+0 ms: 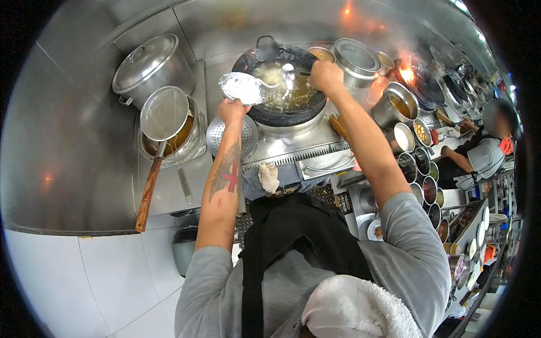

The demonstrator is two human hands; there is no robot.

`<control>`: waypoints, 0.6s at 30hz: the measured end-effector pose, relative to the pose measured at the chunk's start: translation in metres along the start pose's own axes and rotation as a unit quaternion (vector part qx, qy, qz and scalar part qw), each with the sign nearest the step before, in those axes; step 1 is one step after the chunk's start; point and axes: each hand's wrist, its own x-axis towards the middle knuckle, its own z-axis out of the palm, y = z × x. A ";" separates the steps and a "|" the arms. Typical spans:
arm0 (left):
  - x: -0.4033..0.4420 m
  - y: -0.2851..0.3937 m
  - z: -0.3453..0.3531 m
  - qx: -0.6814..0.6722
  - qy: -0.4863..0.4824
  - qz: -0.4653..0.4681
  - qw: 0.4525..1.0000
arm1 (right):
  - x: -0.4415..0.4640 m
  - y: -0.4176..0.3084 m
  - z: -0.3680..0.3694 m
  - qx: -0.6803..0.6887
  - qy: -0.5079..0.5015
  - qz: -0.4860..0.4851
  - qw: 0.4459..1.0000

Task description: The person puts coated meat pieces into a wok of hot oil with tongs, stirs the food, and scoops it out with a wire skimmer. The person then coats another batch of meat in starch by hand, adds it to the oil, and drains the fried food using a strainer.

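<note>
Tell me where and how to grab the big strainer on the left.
Grip the strainer by its wooden handle, probably best mid-length, coming from the person's side: it is long and straight, points back that way, and juts clear of the pot beneath.

A dull steel wall (62,129) rises behind the far edge of the bench (163,205) and wraps its left end, broken by thin seams and small orange reflections. Below the steel at left lie large white tiles (45,281) with thin joints — floor or low wall, it is hard to tell. A dark green bin (183,253) stands below the bench's near left corner. Toward its far right corner, flames (407,74) glow orange under pale haze (414,45), and small white lights (480,35) shine beyond.
</note>
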 end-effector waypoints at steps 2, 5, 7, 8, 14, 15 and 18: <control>-0.001 -0.004 0.000 -0.045 -0.024 0.036 0.998 | 0.004 -0.005 0.027 0.007 -0.070 0.017 0.997; -0.008 -0.004 0.006 -0.018 -0.020 0.010 1.000 | 0.011 -0.004 0.059 0.006 -0.110 0.017 0.994; -0.011 -0.002 0.007 0.010 -0.030 0.001 1.000 | 0.016 -0.002 0.048 -0.037 -0.071 -0.009 0.997; -0.014 -0.003 0.008 0.019 -0.042 0.002 0.999 | 0.021 0.000 0.041 -0.053 -0.052 -0.032 0.997; -0.008 -0.011 0.008 0.069 -0.079 0.015 0.994 | 0.007 -0.008 -0.048 -0.054 -0.001 -0.109 0.993; -0.009 -0.009 0.007 0.050 -0.092 0.038 0.994 | 0.002 -0.010 -0.050 -0.055 -0.002 -0.107 0.993; -0.009 0.004 0.008 0.063 -0.132 0.077 0.986 | -0.022 -0.018 -0.059 -0.070 -0.024 -0.178 0.981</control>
